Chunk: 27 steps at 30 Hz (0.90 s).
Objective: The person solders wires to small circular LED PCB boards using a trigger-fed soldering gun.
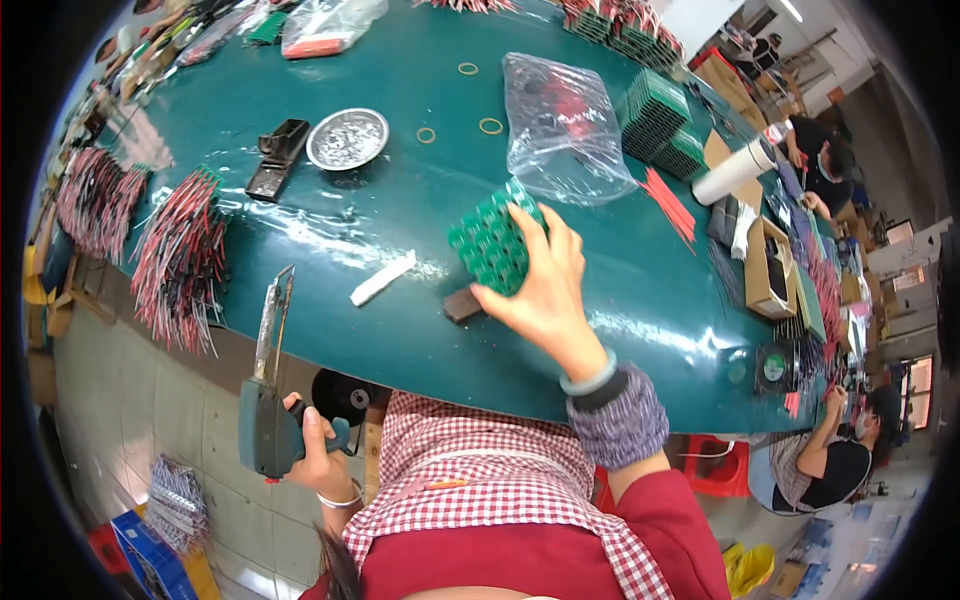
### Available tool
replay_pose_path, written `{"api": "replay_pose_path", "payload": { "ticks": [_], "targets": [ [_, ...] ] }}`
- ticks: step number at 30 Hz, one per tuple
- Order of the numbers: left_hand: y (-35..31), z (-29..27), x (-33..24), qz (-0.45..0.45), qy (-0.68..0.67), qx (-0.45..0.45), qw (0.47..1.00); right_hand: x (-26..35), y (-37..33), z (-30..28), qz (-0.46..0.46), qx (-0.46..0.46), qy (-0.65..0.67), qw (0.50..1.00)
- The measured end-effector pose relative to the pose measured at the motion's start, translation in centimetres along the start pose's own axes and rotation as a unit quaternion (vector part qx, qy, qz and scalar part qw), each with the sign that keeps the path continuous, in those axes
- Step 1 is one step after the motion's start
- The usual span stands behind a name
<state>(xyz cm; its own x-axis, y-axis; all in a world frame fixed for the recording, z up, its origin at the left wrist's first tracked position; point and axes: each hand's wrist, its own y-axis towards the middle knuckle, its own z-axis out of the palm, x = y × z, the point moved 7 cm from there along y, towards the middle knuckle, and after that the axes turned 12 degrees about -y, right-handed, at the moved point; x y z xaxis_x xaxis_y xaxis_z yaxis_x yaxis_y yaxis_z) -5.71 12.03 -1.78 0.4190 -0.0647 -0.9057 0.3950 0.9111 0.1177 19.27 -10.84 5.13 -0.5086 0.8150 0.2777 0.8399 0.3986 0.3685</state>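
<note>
My left hand point(318, 458) is closed round the handle of a soldering gun point(262, 430) beyond the table's near edge, its long tip pointing up and away. Over the middle of the table, my right hand point(548, 290) grips a green circuit board panel point(488, 240) by its right side, thumb below and fingers above. The panel is tilted and partly covered by the fingers. Just under the thumb lies a small brown block point(462, 305). A white strip point(384, 278), perhaps folded paper or a tube, rests to the left of the panel.
On the green table point(440, 190) are a metal dish point(347, 138), a black holder point(278, 160), a clear plastic bag point(558, 125) and stacked green boards point(655, 110). Red wires point(668, 205) lie right, near a white bottle point(735, 172). Wire bundles point(180, 260) overhang the left edge. Other people work at right.
</note>
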Motion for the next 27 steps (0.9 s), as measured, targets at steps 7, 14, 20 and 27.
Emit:
{"api": "replay_pose_path", "payload": {
  "ticks": [7, 14, 20, 27],
  "targets": [
    [-1.8, 3.5, 0.9, -0.048, 0.030, 0.108, 0.992, -1.3, -11.2, 1.2, 0.102, 0.095, -0.006, 0.990],
    [-4.4, 4.9, 0.1, -0.048, 0.020, 0.131, 0.990, -1.2, -11.6, 2.6, 0.075, 0.055, -0.017, 0.996],
    [-4.9, 7.2, 1.4, -0.168, 0.010, 0.137, 0.976, -8.8, -10.2, -1.3, 0.162, 0.014, -0.007, 0.987],
    [-5.5, 10.1, 5.4, -0.302, -0.052, 0.117, 0.945, -11.7, -9.1, 0.7, 0.127, 0.097, -0.002, 0.987]
  ]
}}
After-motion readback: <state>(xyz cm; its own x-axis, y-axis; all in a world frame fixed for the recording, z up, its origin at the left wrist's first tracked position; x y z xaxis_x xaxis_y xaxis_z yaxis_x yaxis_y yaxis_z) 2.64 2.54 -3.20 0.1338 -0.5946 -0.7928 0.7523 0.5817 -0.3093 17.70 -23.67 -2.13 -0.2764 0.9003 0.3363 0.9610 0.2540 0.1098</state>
